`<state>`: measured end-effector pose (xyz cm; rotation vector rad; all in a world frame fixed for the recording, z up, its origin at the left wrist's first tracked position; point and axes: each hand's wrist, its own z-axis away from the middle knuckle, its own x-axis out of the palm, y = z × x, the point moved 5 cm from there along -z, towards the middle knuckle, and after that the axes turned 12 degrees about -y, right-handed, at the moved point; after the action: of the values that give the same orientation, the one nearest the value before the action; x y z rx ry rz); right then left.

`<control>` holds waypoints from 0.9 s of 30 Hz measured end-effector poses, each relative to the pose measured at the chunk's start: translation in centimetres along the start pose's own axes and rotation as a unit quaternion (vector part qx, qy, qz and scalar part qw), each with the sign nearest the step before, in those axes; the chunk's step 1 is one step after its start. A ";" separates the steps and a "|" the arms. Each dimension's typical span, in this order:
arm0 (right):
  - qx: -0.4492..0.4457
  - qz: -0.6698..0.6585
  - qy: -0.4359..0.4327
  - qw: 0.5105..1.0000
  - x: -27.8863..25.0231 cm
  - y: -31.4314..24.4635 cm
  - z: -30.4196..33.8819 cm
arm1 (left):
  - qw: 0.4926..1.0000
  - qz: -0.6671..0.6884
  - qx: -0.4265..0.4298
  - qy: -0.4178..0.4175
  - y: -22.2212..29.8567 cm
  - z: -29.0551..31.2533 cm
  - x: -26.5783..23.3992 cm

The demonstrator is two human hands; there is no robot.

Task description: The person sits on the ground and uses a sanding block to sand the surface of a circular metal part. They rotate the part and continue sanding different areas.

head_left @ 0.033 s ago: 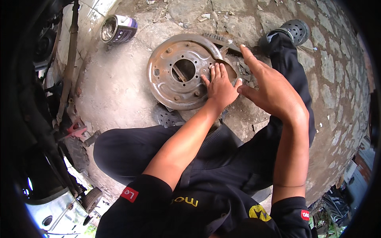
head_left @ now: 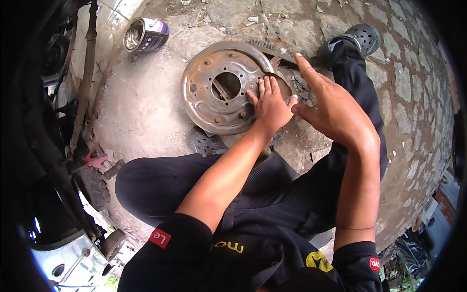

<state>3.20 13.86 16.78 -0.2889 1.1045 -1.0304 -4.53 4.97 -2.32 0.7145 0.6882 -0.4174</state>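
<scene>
Rusty metal disc (head_left: 200, 78) is lying on the stone ground (head_left: 141, 102), mostly ahead and left of the left hand (head_left: 271, 104). Left hand is resting palm-down on its right-hand side, fingers fanning out, thumb sticking out to the right. Not gripping anything, just laying flat contact on the face.

Right hand (head_left: 338, 109) is hanging open to the right of the left one, fingers pointing ahead and a bit left, thumb standing apart. No object is showing in it. Both thumb tips are sitting very close; can't tell if they're touching.

Key relation: disc is lying left of the right hand, with the left hand sitting between. Left is clearly the nearer hand. Disc is round, so no long axis is governing; its centre hole (head_left: 233, 82) is opening ahead-left of the left fingertips.

Brush (head_left: 272, 49) is lying just beyond the disc, ahead of the left hand, long axis running toward the right fingertips. Those are overlapping its far end from this view; can't tell contact.

Paint can (head_left: 154, 38) is standing or leaning well ahead-left of both hands, can't tell which. One grey clog (head_left: 362, 40) is sitting ahead-right of the right hand.
</scene>
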 end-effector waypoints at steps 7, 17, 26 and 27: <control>0.004 -0.010 -0.004 1.000 0.0 0.0 0.4 | 1.000 0.017 0.002 0.022 0.1 0.6 0.6; -0.006 0.002 0.015 1.000 -0.1 0.2 0.1 | 1.000 -0.020 0.006 0.015 -0.3 1.0 0.4; -0.002 0.007 0.018 1.000 0.1 0.4 0.0 | 0.999 -0.016 0.022 0.020 -0.5 0.7 0.2; -0.005 0.007 0.025 1.000 -0.1 0.3 0.1 | 0.999 -0.029 0.022 0.021 -0.4 0.5 -0.1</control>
<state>3.41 14.06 16.68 -0.2632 1.1558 -1.0251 -4.58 4.37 -2.15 0.7479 0.7415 -0.4725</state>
